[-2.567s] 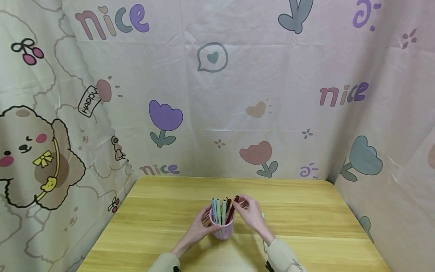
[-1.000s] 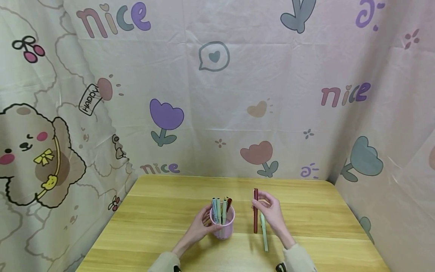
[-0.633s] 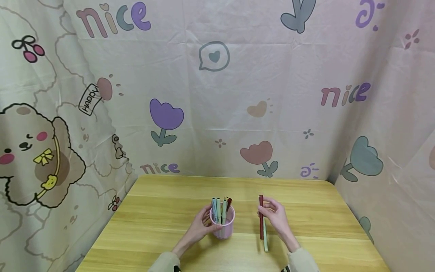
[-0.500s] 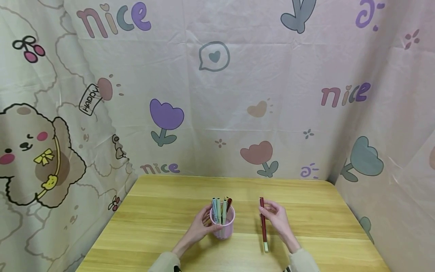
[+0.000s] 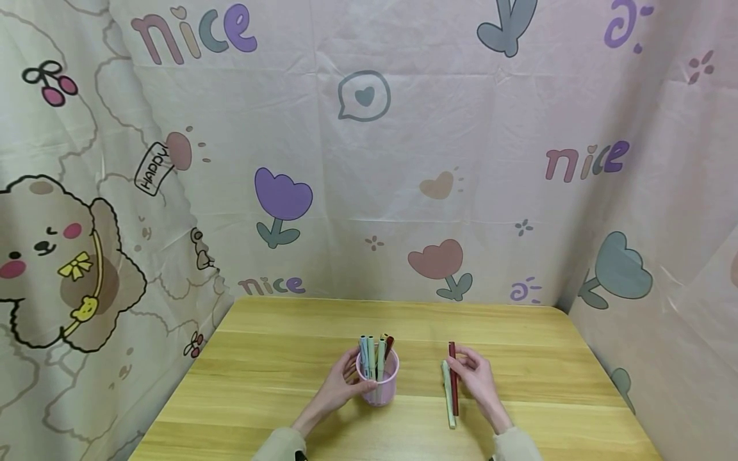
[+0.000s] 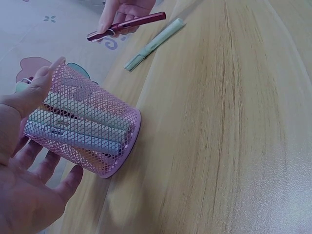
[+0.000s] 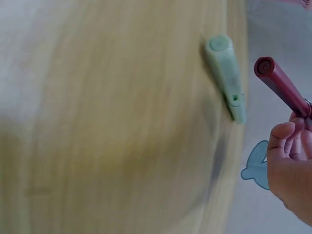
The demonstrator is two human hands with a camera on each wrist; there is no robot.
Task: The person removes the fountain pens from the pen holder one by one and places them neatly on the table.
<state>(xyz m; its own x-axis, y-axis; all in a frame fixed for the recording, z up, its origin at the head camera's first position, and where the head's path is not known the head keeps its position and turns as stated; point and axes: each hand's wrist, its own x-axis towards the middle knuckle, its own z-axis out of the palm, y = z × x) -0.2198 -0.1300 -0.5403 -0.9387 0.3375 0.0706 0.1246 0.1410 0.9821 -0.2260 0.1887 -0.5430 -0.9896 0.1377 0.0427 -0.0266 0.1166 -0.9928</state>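
Home-like craft nook: small wooden bench (image 5: 288, 358) boxed in on three sides by cartoon-print cloth (image 5: 357, 160) with flowers, puppy.

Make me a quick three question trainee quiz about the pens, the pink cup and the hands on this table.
1. True or false: the right hand holds the dark red pen.
2. Which thing does the left hand touch? A) the pink mesh cup B) the pale green pen C) the curtain
3. Fill in: the pale green pen lies flat on the ____.

Key: 1 true. 2 A. 3 table.
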